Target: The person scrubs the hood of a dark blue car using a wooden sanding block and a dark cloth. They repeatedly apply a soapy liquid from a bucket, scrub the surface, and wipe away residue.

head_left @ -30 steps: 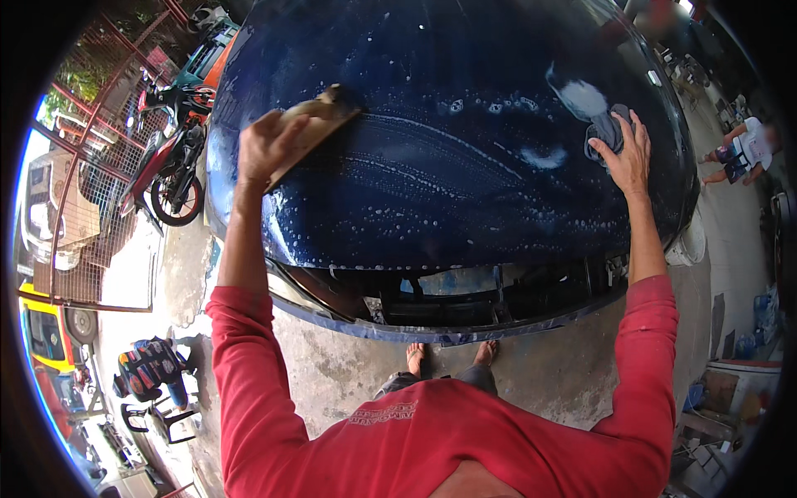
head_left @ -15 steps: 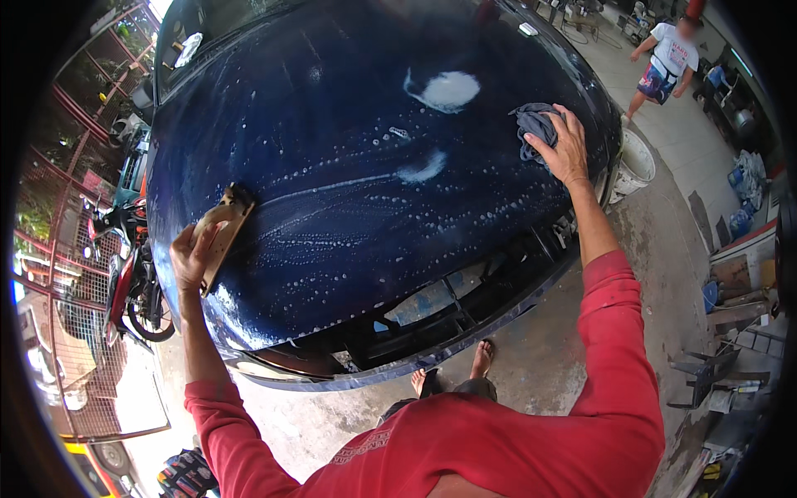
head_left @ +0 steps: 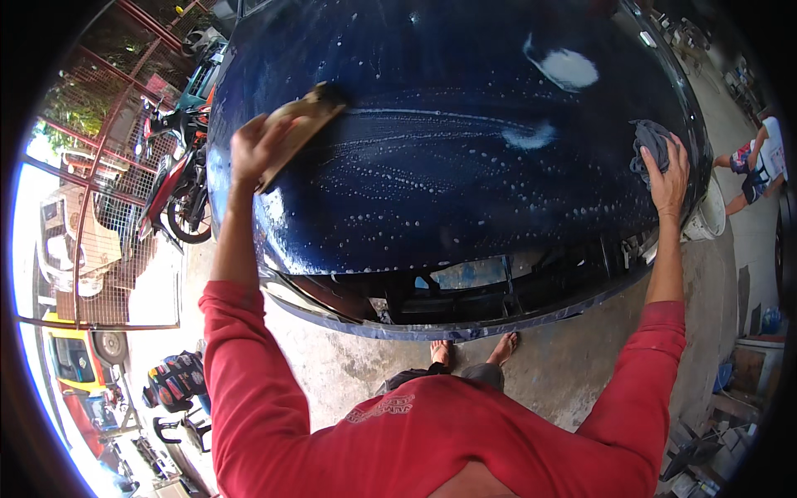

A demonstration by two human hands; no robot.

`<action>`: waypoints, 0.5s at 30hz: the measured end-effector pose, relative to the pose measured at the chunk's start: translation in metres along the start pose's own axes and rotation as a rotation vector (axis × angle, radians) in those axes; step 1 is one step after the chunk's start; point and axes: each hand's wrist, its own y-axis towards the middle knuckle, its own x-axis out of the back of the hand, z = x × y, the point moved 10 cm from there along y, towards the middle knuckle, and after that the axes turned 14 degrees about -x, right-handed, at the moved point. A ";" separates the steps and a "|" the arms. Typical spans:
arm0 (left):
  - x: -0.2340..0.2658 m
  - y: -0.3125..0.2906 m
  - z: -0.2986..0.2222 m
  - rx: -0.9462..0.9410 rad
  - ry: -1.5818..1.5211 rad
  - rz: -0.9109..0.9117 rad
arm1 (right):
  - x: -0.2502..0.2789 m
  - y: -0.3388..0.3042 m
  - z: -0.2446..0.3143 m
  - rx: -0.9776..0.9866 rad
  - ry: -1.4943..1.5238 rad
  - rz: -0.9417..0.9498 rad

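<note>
Left hand [head_left: 253,149] moved up-hood | one sponge [head_left: 300,124] | one cloth [head_left: 652,145]

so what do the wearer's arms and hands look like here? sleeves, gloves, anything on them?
Both arms wear long red sleeves, pushed up so the forearms are bare. The left hand and right hand are bare: no gloves, and no watch, rings or bands that I can make out. The sleeves belong to a red shirt with a small faded print on the chest.
</note>
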 end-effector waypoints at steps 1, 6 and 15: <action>0.026 -0.014 0.032 0.162 0.230 -0.021 | 0.001 -0.001 0.002 0.029 -0.010 -0.028; -0.121 0.054 -0.103 -0.154 0.136 0.028 | -0.002 0.001 -0.004 0.035 0.007 -0.030; -0.097 0.029 -0.082 -0.080 0.079 0.085 | -0.004 0.001 -0.018 -0.038 -0.008 0.014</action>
